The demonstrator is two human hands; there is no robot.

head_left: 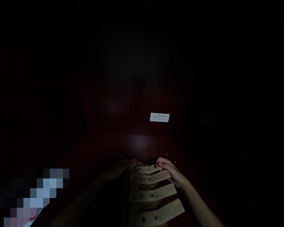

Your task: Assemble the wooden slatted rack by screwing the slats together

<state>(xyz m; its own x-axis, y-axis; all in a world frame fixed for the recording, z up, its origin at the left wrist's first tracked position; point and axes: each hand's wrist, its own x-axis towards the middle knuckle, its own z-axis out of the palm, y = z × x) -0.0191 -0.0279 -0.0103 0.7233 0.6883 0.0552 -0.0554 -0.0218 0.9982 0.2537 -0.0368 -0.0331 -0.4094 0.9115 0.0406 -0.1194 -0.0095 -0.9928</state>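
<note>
A wooden piece with several pale curved slats (159,193), each fixed by two dark screw heads, runs from the bottom edge up to the middle of the dark red surface. At its far end, my right hand (168,169) has its fingers closed round the right tip of a slat. My left hand (123,166) reaches the far left end of the same piece; its fingers are dim and partly hidden behind the wood, so their grip is unclear.
A white socket panel (159,117) sits on the dark red upright surface ahead. Small white specks lie on the table (142,145) beyond my right hand. A pixelated pale shape (44,189) fills the lower left corner. The surroundings are very dark.
</note>
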